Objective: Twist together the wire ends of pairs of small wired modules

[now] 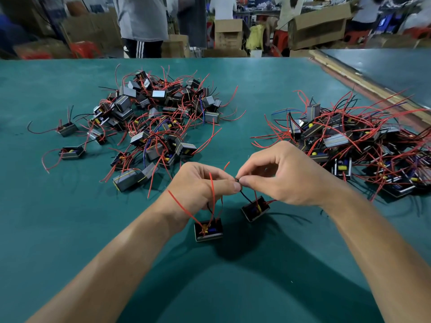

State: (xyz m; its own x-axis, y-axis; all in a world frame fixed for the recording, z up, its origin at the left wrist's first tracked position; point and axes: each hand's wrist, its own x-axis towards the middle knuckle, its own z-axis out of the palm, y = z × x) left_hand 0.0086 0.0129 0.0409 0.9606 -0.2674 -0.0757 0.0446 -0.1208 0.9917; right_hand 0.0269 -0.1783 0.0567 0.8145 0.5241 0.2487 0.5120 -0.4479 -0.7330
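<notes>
Two small black wired modules hang just above the green table (70,229): one module (208,230) under my left hand (200,185), the other module (255,208) under my right hand (286,173). Their black wire ends (237,180) meet between my pinched thumbs and forefingers, where both hands grip them. Red wires from the left module loop over my left wrist.
A heap of loose modules with red and black wires (158,117) lies at the centre left, with a few strays (71,152) beside it. A second tangled heap (363,145) fills the right side. Cardboard boxes (317,26) and standing people are beyond the table's far edge.
</notes>
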